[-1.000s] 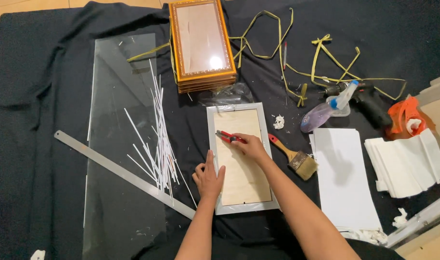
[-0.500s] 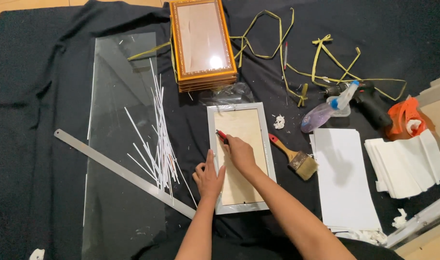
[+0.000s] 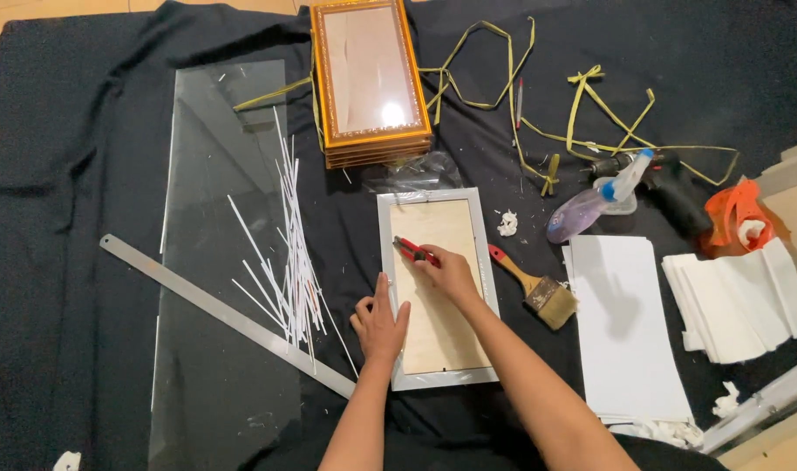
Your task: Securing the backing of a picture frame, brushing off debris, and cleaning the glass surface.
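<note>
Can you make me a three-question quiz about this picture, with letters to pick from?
1. Where is the paintbrush?
A. right of the silver frame
B. on the glass sheet
C. inside the gold frames

2. What colour is the tool in the right hand?
A. blue
B. red
C. green

3. How does the left hand lie?
A. lifted in the air
B. closed around the metal ruler
C. pressed flat on the silver frame's left edge

Answers:
1 A, the brush lies on the black cloth just right of the frame.
2 B, a red handle pokes out of the fingers.
3 C, its fingers are spread flat at the frame's edge.
</note>
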